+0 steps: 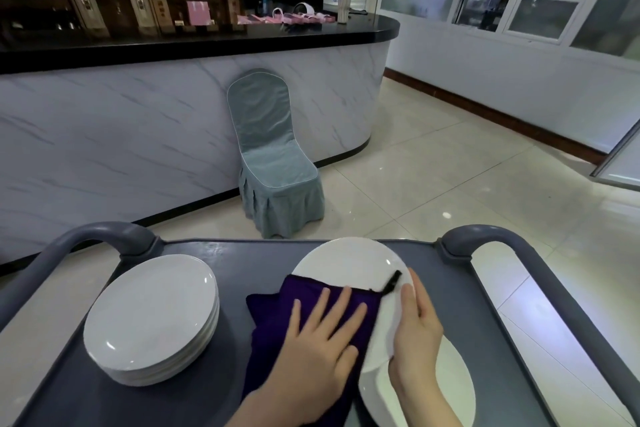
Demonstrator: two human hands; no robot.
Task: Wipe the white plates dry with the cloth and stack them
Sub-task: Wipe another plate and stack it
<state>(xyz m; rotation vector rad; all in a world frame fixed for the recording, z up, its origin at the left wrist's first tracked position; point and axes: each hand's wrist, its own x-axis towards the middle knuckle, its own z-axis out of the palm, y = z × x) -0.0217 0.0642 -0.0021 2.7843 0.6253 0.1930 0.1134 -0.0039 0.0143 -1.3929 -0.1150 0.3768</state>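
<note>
The cloth [266,322] hides part of the held plate [346,260]; the lower plate [453,385] (bottom edge) is cut off.

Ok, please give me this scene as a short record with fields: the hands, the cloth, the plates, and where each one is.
surface: grey cart
left hand: flat, fingers straight, presses the purple cloth onto the plate being wiped
right hand: grips that plate's right rim
plate being wiped: white, partly over a lower plate at the near right
stack of plates: white, on the cart's left, untouched
stage: wiping; this plate is not yet on the stack
</note>
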